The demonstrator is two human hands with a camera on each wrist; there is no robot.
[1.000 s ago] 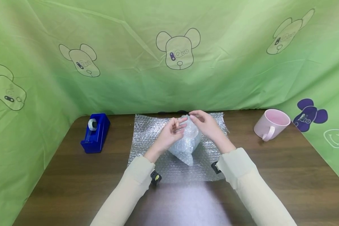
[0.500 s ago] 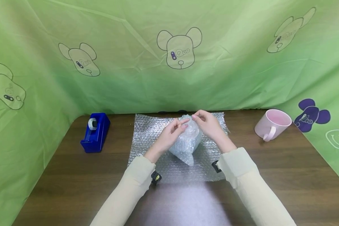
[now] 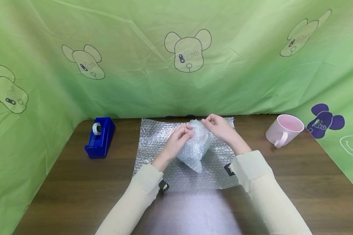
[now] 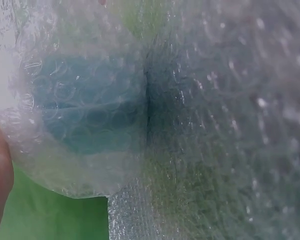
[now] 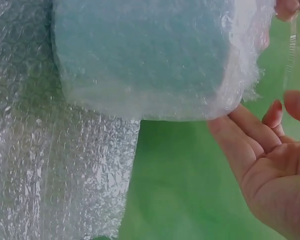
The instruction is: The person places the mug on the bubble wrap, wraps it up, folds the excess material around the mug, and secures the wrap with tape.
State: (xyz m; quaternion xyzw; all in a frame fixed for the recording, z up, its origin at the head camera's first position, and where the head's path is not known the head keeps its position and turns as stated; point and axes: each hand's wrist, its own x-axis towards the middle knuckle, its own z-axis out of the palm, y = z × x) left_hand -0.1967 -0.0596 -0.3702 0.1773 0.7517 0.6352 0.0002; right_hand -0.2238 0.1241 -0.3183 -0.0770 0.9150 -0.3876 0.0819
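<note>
My left hand [image 3: 176,141] and right hand [image 3: 221,130] both curled, fingertips pinching a clear strip [image 5: 292,50], bubble-wrapped bundle [image 3: 195,150] between them on a bubble sheet [image 3: 148,143], toward the far edge of the worktop [image 3: 64,182], long axis running far to near, pointed flap [image 3: 197,166] facing the near edge.

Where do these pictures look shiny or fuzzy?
Head view: pale glare on the table near the bottom, sparkles across the bubble wrap sheet; left wrist view: that sheet looks fuzzy toward the right; right wrist view: white glints on the wrapped bundle.
</note>
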